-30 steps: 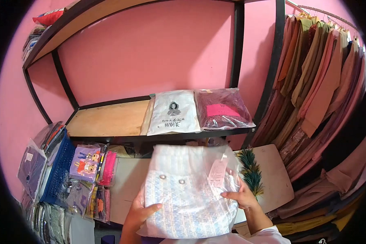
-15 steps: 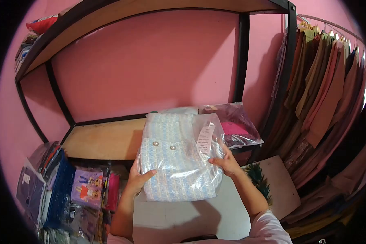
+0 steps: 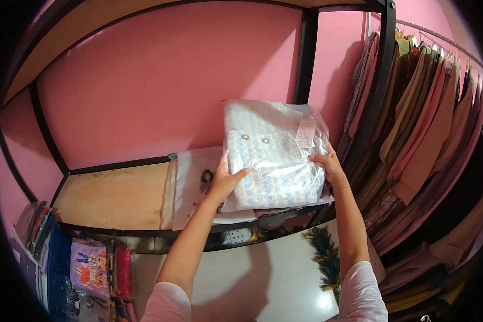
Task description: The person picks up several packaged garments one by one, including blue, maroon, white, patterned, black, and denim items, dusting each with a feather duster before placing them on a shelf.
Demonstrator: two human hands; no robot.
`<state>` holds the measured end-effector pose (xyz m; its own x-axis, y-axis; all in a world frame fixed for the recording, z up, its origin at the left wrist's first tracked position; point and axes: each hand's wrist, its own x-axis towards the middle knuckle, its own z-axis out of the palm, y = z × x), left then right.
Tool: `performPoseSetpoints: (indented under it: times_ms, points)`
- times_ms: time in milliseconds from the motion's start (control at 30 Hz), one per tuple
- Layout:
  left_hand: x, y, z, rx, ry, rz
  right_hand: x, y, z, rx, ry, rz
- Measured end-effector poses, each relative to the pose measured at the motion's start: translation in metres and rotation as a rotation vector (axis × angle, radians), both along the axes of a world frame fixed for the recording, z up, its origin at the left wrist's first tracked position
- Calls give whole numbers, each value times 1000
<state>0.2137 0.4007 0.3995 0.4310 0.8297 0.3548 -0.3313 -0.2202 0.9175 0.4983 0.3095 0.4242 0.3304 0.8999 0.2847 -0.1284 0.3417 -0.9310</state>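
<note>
A clear plastic package [image 3: 273, 174] holds a folded pale blue and white garment with two round buttons and a paper tag. My left hand [image 3: 228, 180] grips its left side, thumb on top. On the right edge, my right hand [image 3: 328, 162] holds the same package, thumb also on top. The package is raised over the right part of the wooden shelf [image 3: 110, 196] and hides what lies behind it. Just left of it, a whitish plastic bag [image 3: 190, 185] with a dark print lies on the shelf, partly covered by my left arm.
Bagged clothes [image 3: 91, 265] stand at the lower left beside a blue basket [image 3: 59, 263]. A black shelf post [image 3: 306, 56] rises behind the package. Hanging garments [image 3: 424, 123] fill the right side. Green tinsel-like foliage [image 3: 323, 252] lies below my right arm.
Both hands have carried the package up, forward and to the right, over the shelf. The whitish bag now shows more, while the pink and maroon package is hidden. The camera view has shifted.
</note>
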Motion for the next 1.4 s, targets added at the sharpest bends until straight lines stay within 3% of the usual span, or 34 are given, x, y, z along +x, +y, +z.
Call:
performPoseSetpoints:
  times_ms: [100,133,200,267,433,467,567,700,733,767,800,833,900,933,1000,1400]
  points:
    - [41,18,-62,-28,96,114,50,21,-56,-206,-124,-184]
    - [51,27,-89,-12,171,171,57,20,-73,-242,-249,-185]
    - [54,36,-128,-212,298,149,107,60,-150,-547,-730,-485]
    - [52,20,-112,-323,220,139,90,54,-128,-528,-713,-467]
    - [69,25,-106,-207,208,243,62,42,-66,-409,-593,-559]
    - [71,26,-108,-163,221,275,64,44,-74,-415,-594,-553]
    - [71,23,-112,-238,289,220,71,45,-83,-790,-839,-536]
    - [64,17,-96,-285,485,259,63,43,-78,-877,-913,-524]
    - [64,12,-85,-284,486,259,57,45,-75,-783,-1050,-631]
    - [67,2,-66,-69,696,433,47,45,-69,-684,-1185,-736]
    - [72,-3,-55,153,898,603,25,39,-50,-600,-1161,-671]
    - [80,1,-56,149,898,599,42,58,-91,-294,-1351,-656]
    - [95,13,-62,598,998,555,8,52,-78,-550,-1472,-434]
    - [98,14,-65,597,996,554,4,52,-82,-552,-1474,-435]
    - [104,17,-68,546,1239,210,5,54,-91,-743,-1326,-197]
    - [99,19,-84,508,1335,149,22,45,-106,-770,-1194,-192]
